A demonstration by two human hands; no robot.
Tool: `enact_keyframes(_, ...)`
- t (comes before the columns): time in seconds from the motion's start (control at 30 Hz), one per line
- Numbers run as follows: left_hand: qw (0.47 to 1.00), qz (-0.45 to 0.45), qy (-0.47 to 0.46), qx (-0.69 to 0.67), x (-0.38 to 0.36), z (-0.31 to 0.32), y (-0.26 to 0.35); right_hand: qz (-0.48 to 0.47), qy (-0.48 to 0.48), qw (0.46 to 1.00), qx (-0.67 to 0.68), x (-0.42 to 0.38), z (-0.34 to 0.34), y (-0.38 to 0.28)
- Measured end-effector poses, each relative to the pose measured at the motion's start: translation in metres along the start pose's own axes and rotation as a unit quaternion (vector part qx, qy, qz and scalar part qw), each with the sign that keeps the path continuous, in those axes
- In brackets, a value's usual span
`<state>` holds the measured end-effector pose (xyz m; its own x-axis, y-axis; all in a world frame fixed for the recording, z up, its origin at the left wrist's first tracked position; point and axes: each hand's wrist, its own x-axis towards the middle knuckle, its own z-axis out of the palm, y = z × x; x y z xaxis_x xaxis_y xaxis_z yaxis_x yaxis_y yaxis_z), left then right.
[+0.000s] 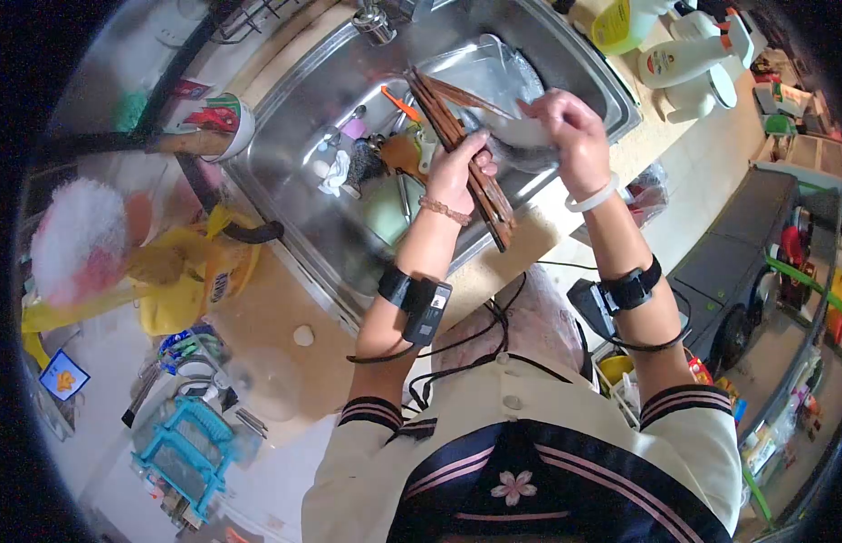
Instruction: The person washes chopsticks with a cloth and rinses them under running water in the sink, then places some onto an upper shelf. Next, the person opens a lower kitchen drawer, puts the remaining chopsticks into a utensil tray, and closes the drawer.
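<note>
Over the metal sink, my left hand is wrapped round a bundle of dark brown wooden chopsticks, which points up and to the left. One stick at the top of the bundle splays out toward my right hand. The fingers of my right hand are curled near its tip; whether they pinch anything is too small to make out. Under my hands the sink holds an orange-handled utensil, a brown utensil, a pale green bowl and a clear container.
Spray bottles stand on the counter at the upper right. The faucet is at the top. A cup and yellow bag are left of the sink. A blue rack lies lower left.
</note>
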<state>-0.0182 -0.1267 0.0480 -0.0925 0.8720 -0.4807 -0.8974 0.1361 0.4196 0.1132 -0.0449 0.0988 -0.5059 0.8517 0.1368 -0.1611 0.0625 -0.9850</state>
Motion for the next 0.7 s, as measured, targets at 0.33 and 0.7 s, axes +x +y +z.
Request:
enact_keyframes(0.33,0.997,0.067,0.031,-0.014,0.011,0.017,0.004,0.019,-0.134,0.909,-0.394,-0.007,-0.003,0.014)
enact_keyframes(0.7,0.998,0.009,-0.058,0.03,0.027,0.019,0.008,0.194,-0.007,0.948,-0.252,0.006,-0.005,0.043)
